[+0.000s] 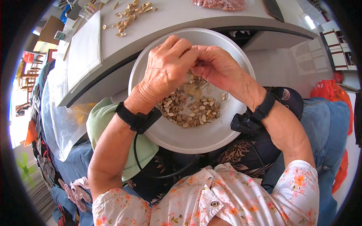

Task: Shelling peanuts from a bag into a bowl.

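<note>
My left hand [169, 63] and my right hand [220, 67] meet over the far half of a wide silver metal basin [196, 141]. Fingers of both are bent and pinched together at the tips. Whatever they grip between them is hidden behind the fingers. Below, the basin's bottom is strewn with broken peanut shells [188, 113], brown and pale, with some finer crumbs. The basin rests on my lap, close against the table edge.
Unshelled peanuts [130, 17] lie loose on the grey table [166, 20]. A clear bag of reddish shelled peanuts [220, 4] sits at the far side, near a dark flat object [273, 9]. White sheets [85, 49] are at the left; a green cloth [109, 124] lies beside the basin.
</note>
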`<action>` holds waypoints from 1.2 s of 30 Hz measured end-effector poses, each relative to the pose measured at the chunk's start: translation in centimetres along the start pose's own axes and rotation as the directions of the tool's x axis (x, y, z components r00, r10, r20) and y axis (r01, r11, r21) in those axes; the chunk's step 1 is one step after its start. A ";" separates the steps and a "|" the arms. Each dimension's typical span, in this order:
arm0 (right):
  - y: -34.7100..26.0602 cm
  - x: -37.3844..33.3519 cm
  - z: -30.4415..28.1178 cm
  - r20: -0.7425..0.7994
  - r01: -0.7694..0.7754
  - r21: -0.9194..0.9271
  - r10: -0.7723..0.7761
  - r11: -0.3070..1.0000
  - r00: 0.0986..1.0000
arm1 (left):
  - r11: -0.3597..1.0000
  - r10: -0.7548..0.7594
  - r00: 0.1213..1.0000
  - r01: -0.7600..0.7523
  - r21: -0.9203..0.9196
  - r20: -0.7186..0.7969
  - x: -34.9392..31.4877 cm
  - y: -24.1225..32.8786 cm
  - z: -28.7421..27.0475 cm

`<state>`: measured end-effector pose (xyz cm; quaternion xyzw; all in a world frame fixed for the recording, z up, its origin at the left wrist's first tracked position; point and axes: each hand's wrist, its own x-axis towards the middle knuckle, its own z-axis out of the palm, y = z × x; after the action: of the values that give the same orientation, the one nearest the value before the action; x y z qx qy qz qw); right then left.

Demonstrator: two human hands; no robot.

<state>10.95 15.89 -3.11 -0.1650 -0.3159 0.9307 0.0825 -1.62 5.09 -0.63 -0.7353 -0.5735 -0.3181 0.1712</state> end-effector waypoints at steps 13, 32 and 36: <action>0.2 0.1 -0.5 0.103 -0.043 0.055 0.037 0.998 0.994 | 0.905 -0.342 0.939 0.341 -0.255 0.041 0.0 0.5 -0.4; 0.3 0.2 0.0 0.043 0.023 0.066 -0.026 0.998 0.999 | 0.751 -0.534 0.844 0.502 -0.428 0.054 0.0 0.3 -0.3; 0.3 0.3 -0.1 0.011 0.029 0.050 -0.030 0.998 0.999 | 0.602 -0.670 0.737 0.612 -0.512 0.093 -0.1 0.1 -0.4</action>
<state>10.72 15.75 -3.44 -0.1527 -0.2957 0.9378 0.0983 -1.61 4.71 -0.40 -0.4793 -0.6827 -0.5373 -0.1246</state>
